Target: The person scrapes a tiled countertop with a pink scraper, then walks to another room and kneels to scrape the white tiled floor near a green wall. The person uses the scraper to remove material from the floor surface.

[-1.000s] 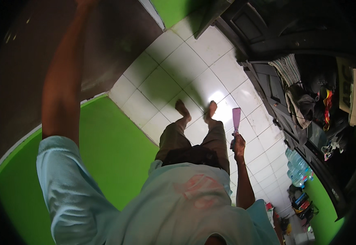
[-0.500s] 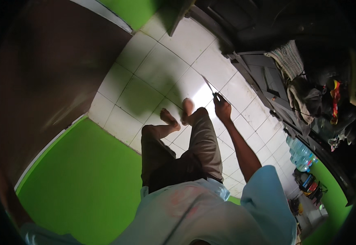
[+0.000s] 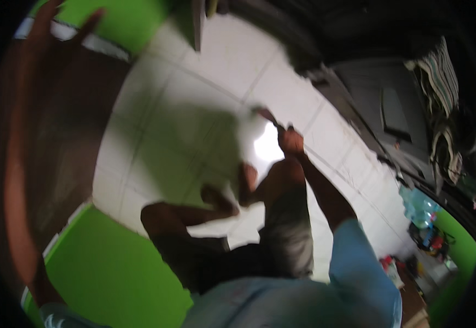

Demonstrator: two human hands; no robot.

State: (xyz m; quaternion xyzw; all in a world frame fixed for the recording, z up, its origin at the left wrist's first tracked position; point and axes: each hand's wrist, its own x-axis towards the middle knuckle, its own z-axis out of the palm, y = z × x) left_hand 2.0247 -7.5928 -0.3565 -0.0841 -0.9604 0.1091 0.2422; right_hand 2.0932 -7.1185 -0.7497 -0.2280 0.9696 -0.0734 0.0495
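My right hand [image 3: 291,142] is closed round the dark handle of a knife [image 3: 267,115], its thin blade slanting up and left above the tiled floor [image 3: 205,82]. The hand is just over my bent right knee [image 3: 284,172]. My left arm reaches up along the left side, in front of a dark brown door-like panel [image 3: 63,126]. Near the panel's top edge, my left hand [image 3: 49,30] is open with fingers apart; part of it is cut off by the picture's edge. I cannot tell whether it touches the panel.
A dark cabinet [image 3: 358,87] runs along the right, with cloths [image 3: 440,76] and other items in it. Clear blue plastic bottles [image 3: 419,208] and assorted items stand at lower right. A green wall [image 3: 118,268] is at lower left. My bare feet [image 3: 246,180] rest on the floor.
My left arm has risen from the lower left, bringing the hand to the top. My knees are bent more. The right hand has shifted slightly left, still holding the knife. The view has tilted and blurred.
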